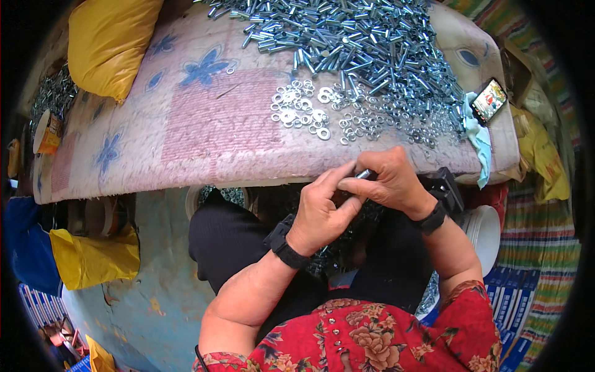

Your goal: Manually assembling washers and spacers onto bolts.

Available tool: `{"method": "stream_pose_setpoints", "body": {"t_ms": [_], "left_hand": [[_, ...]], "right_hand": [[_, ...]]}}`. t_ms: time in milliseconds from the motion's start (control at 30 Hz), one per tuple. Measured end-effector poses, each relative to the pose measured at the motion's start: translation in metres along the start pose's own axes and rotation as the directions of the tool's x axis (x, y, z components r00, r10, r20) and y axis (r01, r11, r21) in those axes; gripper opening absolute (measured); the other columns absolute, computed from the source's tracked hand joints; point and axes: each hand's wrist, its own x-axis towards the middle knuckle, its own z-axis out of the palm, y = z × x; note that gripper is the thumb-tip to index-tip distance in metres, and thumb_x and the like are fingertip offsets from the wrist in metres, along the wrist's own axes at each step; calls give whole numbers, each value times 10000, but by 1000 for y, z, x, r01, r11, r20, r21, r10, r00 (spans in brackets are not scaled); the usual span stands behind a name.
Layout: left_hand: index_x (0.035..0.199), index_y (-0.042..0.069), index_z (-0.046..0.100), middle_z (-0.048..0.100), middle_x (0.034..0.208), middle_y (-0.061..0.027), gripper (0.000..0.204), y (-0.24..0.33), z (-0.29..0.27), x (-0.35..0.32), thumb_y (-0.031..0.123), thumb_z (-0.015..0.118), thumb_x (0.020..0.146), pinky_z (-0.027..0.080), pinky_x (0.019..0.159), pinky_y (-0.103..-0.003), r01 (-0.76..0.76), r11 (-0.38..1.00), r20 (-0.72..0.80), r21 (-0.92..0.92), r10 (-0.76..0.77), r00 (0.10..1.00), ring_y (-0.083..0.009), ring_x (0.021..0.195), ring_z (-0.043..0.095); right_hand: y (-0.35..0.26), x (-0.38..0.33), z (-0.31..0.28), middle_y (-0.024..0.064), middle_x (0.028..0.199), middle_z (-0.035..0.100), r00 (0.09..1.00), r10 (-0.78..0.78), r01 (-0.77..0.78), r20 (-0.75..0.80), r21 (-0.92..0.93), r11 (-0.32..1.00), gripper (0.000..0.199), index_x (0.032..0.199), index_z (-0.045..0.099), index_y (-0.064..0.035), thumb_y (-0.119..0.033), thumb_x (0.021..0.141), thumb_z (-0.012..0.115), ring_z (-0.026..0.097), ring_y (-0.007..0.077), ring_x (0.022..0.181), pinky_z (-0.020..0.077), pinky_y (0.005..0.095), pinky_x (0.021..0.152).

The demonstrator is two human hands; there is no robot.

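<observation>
Just off the near edge of the cloth-covered table, my two hands meet in front of me. My right hand (387, 180) is closed, with thumb and fingers pinching a short shiny metal bolt (365, 174). Most of the bolt is hidden by the fingers. My left hand (325, 204) is closed too, its fingertips against those of my right hand; what they hold is hidden. Beyond the hands lie flat washers (299, 105) and smaller ring washers (362, 124) in loose groups. Behind these rises a big pile of metal bolts (353, 40).
A pale blue cloth (477, 139) hangs over the table (223, 133) edge under a phone (490, 101). A full yellow sack (111, 46) sits back left, a paper cup (48, 132) near the left edge. Below are a metal-filled tub (192, 201) and a white bucket (484, 235).
</observation>
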Motion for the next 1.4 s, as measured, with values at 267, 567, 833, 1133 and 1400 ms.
{"method": "stream_pose_setpoints", "body": {"t_ms": [267, 567, 833, 1133, 1400], "left_hand": [[1102, -12, 560, 572, 791, -43, 292, 14, -20, 0, 41, 591, 817, 426, 476, -173, 227, 932, -141, -283, -274, 951, -63, 589, 542], [1112, -15, 548, 628, 784, -55, 300, 14, -26, -1, 36, 584, 819, 440, 479, -175, 208, 915, -163, -347, -277, 947, -71, 581, 547], [1101, -20, 554, 633, 803, -61, 289, 15, -28, -1, 57, 583, 824, 431, 472, -175, 232, 905, -169, -356, -306, 937, -70, 579, 543], [1068, -21, 572, 638, 808, -50, 267, 19, -20, 2, 99, 587, 830, 369, 448, -156, 268, 887, -133, -377, -338, 932, -48, 550, 509], [1066, -5, 585, 617, 779, -11, 252, 13, -1, 7, 85, 585, 832, 387, 484, -160, 251, 951, -53, -179, -264, 963, -31, 563, 491]], "right_hand": [[15, 70, 1, 125, 535, 549, 981, 25, -23, -191, 15, 1000, 263, 657, 613, -5, -249, 743, 653, 535, 194, 460, 397, 307, 443], [28, 115, 39, 165, 705, 609, 980, 196, -184, -36, -547, 817, 398, 713, 640, -22, -420, 702, 624, 605, 319, 656, 477, 400, 580], [39, 110, 50, 168, 643, 580, 998, -4, -32, -69, -519, 854, 279, 708, 584, -18, -293, 738, 619, 573, 332, 584, 436, 411, 515], [-3, 36, 4, -40, 573, 507, 943, 328, -298, 60, 596, 746, 97, 762, 560, -14, -89, 823, 553, 429, 6, 486, 321, 170, 414], [2, -10, 1, 5, 622, 531, 935, 354, -234, 8, 764, 601, 87, 884, 550, 15, -58, 848, 520, 451, 34, 487, 340, 167, 414]]}}
